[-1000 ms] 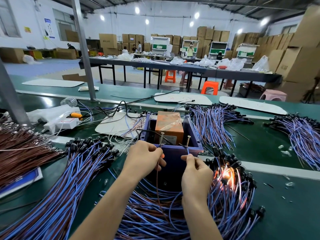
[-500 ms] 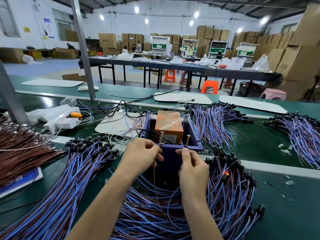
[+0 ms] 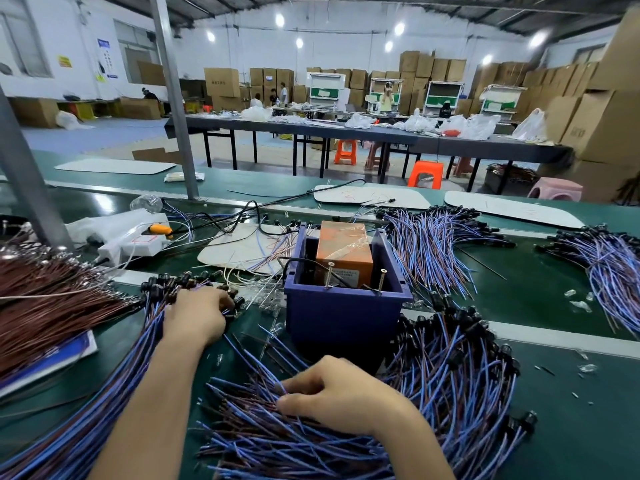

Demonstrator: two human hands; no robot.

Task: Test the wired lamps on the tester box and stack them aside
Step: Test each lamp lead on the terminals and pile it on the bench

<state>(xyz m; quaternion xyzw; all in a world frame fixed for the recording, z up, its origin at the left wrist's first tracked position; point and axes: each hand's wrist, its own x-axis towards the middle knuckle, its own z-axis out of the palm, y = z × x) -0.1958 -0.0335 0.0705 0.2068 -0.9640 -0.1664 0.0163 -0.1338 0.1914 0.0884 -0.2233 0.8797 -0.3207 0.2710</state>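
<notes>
Ceiling lights [image 3: 280, 19] give bright, even light, glare streaks the green belt [image 3: 100, 202], and the edges bend wide-angle.

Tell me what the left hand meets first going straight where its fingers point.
The left hand meets the black lamp heads capping the blue-and-brown wire pile, apparently touching them; beyond lie loose clear bulbs, then probably the dark blue plastic box.

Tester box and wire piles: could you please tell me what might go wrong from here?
The right hand digs into the tangled front pile; pulling one lamp could drag others out.
The left pile, under the left hand, lies close beside it, so tested and untested could mix.
Stray wire ends might bridge the bare screws on the box.
</notes>
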